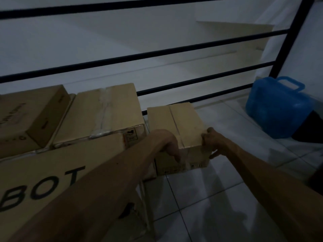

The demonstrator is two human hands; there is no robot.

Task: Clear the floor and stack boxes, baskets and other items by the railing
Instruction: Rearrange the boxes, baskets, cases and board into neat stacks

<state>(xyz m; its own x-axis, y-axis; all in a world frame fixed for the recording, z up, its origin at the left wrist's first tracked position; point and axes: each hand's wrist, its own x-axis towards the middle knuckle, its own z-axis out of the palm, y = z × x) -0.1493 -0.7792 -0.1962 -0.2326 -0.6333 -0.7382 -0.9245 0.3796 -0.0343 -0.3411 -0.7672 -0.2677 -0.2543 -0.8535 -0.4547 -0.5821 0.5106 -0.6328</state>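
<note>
Both hands grip a small cardboard box in dim light: the left hand is curled over its near left top edge with fingers down the front face, while the right hand clasps the near right corner, thumb on top. The box sits on the white tiled floor, just beside a taller taped carton and close to the black horizontal-bar railing behind it. Nearer the camera, a large carton printed with the letters "BOT" lies under the left forearm, and another box rests at far left on top of the pile. Well apart to the right, a blue plastic carry case with a handle stands on the floor near the railing's upright post.
</note>
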